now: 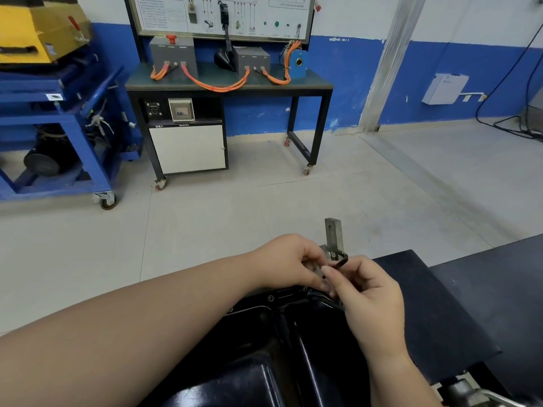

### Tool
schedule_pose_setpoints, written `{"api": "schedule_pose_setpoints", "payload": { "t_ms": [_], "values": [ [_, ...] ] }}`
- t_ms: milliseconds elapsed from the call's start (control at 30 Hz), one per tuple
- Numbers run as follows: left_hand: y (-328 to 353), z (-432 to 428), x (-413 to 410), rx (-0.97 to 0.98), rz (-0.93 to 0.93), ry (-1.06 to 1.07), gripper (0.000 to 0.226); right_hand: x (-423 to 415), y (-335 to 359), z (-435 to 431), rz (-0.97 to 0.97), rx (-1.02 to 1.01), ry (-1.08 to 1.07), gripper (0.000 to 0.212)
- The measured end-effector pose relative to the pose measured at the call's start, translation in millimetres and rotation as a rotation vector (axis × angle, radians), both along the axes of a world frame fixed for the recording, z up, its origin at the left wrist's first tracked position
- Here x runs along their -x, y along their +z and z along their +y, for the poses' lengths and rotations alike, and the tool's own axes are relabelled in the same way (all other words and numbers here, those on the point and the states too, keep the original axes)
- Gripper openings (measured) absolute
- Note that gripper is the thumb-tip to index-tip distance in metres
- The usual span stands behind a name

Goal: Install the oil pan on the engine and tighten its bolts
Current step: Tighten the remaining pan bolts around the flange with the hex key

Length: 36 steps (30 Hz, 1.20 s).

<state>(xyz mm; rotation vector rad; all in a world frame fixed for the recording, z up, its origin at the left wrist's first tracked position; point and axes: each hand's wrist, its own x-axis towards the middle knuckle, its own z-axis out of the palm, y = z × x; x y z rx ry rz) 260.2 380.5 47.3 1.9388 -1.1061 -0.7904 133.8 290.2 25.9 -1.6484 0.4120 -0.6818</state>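
The glossy black oil pan (264,348) lies bottom-up at the lower centre, with a bolt head (270,297) visible in its far flange. Both of my hands meet over the pan's far edge. My left hand (289,259) has its fingers curled around a small metal part that is mostly hidden. My right hand (371,295) pinches a small dark tool or bolt (340,262) between thumb and fingers. A grey slotted metal bracket (334,235) stands upright just behind the fingertips.
A dark blue stand surface (470,289) extends to the right of the pan. Across the tiled floor stand a wheeled training bench with orange cables (229,80) and a blue wheeled cart (58,127). A metal handle (484,396) shows at the bottom right.
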Motion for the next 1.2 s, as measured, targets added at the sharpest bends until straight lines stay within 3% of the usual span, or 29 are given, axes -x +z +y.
{"api": "schedule_pose_setpoints", "payload": {
  "t_ms": [167, 267, 400, 533, 733, 833, 1100, 1200],
  "values": [
    [0.5, 0.9, -0.8, 0.004, -0.03, -0.004, 0.026, -0.2, 0.9, 1.6, -0.019, 0.014, 0.031, 0.02],
    [1.0, 1.0, -1.2, -0.015, -0.008, -0.019, 0.012, 1.2, 2.2, 2.2, -0.025, 0.07, 0.077, 0.026],
    [0.6, 3.2, -2.1, -0.009, -0.004, 0.0, 0.033, 1.5, 2.0, -0.7, -0.018, 0.069, 0.014, 0.026],
    [0.2, 1.2, -1.1, -0.001, 0.011, -0.002, 0.024, -0.2, 0.0, 0.1, -0.008, 0.05, -0.023, 0.015],
    [-2.0, 2.0, -2.5, 0.018, 0.036, 0.014, 0.026, 0.1, 0.0, -1.3, 0.0, 0.024, 0.105, 0.026],
    [-1.1, 4.1, -3.3, 0.024, 0.078, -0.003, 0.008, 0.5, -1.2, -2.1, 0.001, 0.018, 0.139, 0.031],
    [0.5, 3.6, -1.7, -0.025, 0.019, -0.001, 0.022, -1.3, 0.8, 0.6, 0.003, 0.032, 0.022, 0.017],
    [1.5, 3.1, -1.8, -0.026, 0.021, 0.002, 0.015, 0.0, 1.2, -1.1, 0.014, 0.084, 0.032, 0.015]
  ]
}}
